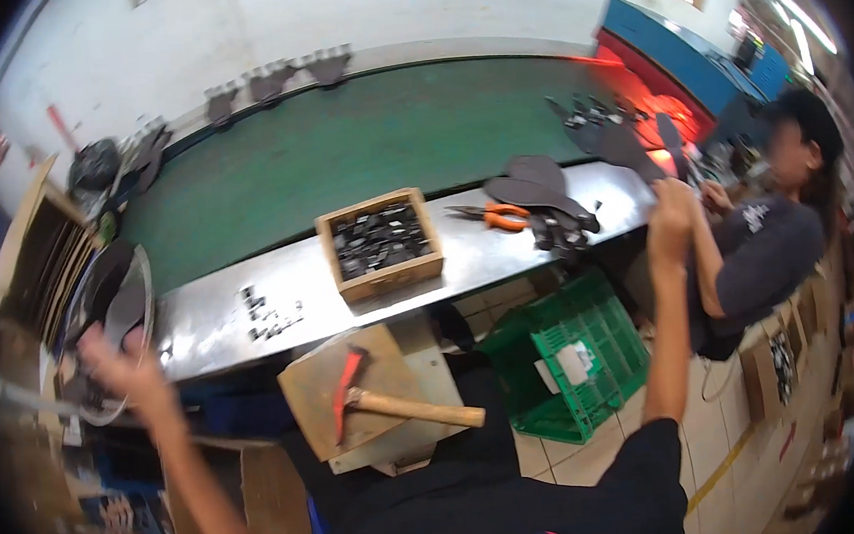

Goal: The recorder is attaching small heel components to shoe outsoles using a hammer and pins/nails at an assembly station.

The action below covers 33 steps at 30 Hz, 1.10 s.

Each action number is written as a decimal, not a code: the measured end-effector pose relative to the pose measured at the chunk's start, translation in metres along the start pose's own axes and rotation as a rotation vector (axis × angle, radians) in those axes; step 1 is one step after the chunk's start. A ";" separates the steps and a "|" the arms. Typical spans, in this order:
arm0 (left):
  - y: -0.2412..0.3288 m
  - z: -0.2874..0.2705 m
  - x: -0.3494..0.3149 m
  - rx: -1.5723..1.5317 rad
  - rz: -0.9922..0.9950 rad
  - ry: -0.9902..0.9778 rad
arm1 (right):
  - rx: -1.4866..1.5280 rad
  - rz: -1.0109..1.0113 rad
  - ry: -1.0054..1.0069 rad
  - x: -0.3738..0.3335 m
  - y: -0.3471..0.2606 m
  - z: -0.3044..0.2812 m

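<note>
My left hand (126,369), blurred, is at the round holder (145,289) at the far left, beside dark sole-shaped pieces (127,303). Its thumb and fingers look spread, and I see nothing gripped. My right hand (673,219) is raised on the right, fingers closed around the lower end of a dark sole-shaped piece (670,135) that stands upright. Between the hands, a wooden box (391,282) of small black pieces (380,241) sits on the metal ledge (292,268). Orange-handled pliers (503,217) lie beside more dark soles (541,190).
A hammer (408,407) rests on a wooden board (301,387) before me. Beyond the ledge runs a green conveyor belt (357,142). A green crate (594,354) lies tilted below. Close on the right sits a co-worker (766,240); a cardboard box (274,490) stands lower left.
</note>
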<state>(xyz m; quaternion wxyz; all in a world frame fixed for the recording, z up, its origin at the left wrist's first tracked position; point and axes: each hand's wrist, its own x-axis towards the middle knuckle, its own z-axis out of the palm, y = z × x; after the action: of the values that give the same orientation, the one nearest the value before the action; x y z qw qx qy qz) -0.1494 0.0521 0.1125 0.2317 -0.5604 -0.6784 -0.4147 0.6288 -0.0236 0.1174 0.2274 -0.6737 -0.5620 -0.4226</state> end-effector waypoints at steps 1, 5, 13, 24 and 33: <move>0.084 0.000 -0.023 -0.581 -0.133 -0.126 | -0.091 -0.091 0.030 0.007 -0.011 -0.022; 0.222 -0.050 -0.034 -0.734 0.409 -0.581 | 0.074 -0.409 0.053 0.066 -0.101 -0.131; 0.188 -0.113 -0.113 -1.767 -0.683 -1.455 | 1.258 -0.861 -0.114 0.030 -0.331 -0.190; 0.157 -0.050 -0.167 -1.211 -0.579 -0.623 | 0.894 -0.127 -0.945 -0.121 -0.310 -0.158; 0.150 0.043 -0.127 -0.202 0.018 -0.448 | 1.394 0.899 -0.712 -0.140 -0.263 -0.169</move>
<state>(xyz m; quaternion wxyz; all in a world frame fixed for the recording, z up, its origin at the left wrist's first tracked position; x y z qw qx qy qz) 0.0340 0.0199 0.0357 0.0220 -0.6649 -0.6629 -0.3434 0.3244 -0.1655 0.0487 0.5404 -0.6301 -0.4112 0.3766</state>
